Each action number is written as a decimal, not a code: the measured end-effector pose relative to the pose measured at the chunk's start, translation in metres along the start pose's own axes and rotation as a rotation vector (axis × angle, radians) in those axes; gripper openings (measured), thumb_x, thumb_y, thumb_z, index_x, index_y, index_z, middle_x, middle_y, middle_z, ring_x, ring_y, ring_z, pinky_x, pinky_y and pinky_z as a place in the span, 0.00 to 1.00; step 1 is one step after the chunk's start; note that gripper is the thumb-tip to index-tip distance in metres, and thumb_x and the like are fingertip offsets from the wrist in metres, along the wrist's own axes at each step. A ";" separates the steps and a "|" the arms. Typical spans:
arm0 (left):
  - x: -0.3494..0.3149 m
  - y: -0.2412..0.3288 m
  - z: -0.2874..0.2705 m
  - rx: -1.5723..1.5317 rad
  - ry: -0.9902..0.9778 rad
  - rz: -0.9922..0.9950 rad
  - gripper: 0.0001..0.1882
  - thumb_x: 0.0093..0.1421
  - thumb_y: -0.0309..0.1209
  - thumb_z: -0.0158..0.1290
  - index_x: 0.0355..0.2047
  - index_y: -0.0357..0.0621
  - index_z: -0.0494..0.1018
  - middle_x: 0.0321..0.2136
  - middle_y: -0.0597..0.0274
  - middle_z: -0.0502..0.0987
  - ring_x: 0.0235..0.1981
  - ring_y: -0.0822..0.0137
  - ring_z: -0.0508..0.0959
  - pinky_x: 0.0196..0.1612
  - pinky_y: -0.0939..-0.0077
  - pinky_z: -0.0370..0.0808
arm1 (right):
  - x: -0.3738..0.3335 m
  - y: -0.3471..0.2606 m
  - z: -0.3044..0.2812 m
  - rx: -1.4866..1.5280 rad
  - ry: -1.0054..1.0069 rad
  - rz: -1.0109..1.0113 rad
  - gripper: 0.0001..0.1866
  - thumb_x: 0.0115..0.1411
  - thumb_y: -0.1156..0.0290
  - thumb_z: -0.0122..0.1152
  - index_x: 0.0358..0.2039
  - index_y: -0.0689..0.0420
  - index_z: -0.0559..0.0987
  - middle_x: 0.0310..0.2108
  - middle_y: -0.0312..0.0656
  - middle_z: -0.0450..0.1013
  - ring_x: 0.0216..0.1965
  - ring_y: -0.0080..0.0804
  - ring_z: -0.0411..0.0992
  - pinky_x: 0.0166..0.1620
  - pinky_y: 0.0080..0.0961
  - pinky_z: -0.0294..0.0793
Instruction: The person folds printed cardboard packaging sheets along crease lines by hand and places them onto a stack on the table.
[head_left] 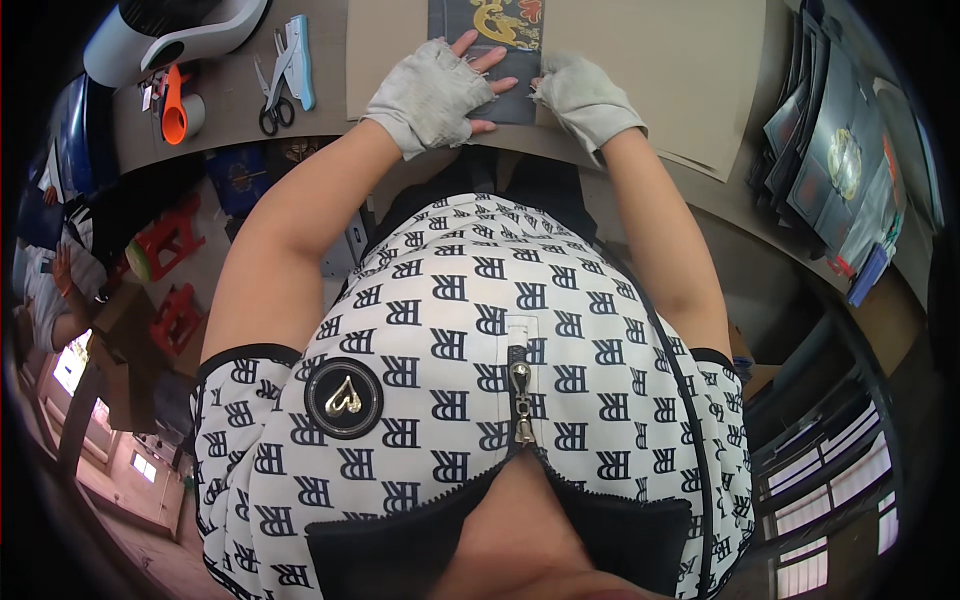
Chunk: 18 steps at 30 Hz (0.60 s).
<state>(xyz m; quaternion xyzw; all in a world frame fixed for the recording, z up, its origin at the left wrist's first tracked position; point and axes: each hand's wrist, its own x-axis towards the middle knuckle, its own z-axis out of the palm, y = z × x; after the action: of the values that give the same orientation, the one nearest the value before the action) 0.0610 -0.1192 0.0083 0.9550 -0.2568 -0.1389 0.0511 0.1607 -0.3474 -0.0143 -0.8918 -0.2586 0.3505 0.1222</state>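
Observation:
A flat dark grey piece (515, 100) with a gold and red printed pattern lies on the table in front of me. My left hand (425, 95), in a pale fingerless work glove, rests on it with the fingers stretched out and apart. At the piece's right edge is my right hand (590, 100), gloved the same way. Its fingers are curled together, with the tips beside that edge; whatever they hold is hidden. Large tan cardboard sheets (670, 70) lie on the table, to the right of the piece.
Black-handled scissors (276, 115), a light blue stapler-like tool (298, 65) and an orange tape dispenser (176, 115) lie at left, near a white machine (170, 40). Dark printed folders or bags (840, 150) stand at right. Red stools (170, 240) and another person (60, 290) are at far left.

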 end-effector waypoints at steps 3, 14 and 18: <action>-0.010 -0.004 0.001 -0.036 0.040 0.009 0.34 0.62 0.59 0.60 0.66 0.65 0.74 0.73 0.62 0.66 0.75 0.50 0.60 0.72 0.52 0.62 | -0.015 -0.031 -0.012 0.118 0.246 0.079 0.21 0.66 0.54 0.60 0.52 0.55 0.83 0.51 0.55 0.80 0.51 0.54 0.80 0.52 0.44 0.79; -0.029 -0.013 0.018 -0.298 0.266 -0.053 0.27 0.62 0.42 0.59 0.59 0.42 0.77 0.69 0.50 0.70 0.70 0.49 0.69 0.72 0.47 0.63 | -0.009 -0.048 0.026 -0.287 0.468 -0.199 0.35 0.66 0.50 0.60 0.71 0.50 0.69 0.74 0.48 0.61 0.76 0.48 0.57 0.71 0.66 0.55; -0.018 -0.008 0.019 -0.124 0.262 -0.330 0.35 0.64 0.44 0.57 0.68 0.39 0.69 0.69 0.42 0.68 0.71 0.46 0.67 0.71 0.49 0.62 | -0.013 -0.052 0.025 -0.270 0.413 -0.160 0.36 0.66 0.49 0.61 0.71 0.52 0.69 0.75 0.49 0.60 0.76 0.48 0.55 0.72 0.65 0.54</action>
<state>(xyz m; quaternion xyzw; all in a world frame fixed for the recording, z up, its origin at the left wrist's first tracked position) 0.0446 -0.1033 -0.0067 0.9890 -0.0793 -0.0358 0.1195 0.1160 -0.3101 -0.0039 -0.9293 -0.3425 0.1125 0.0797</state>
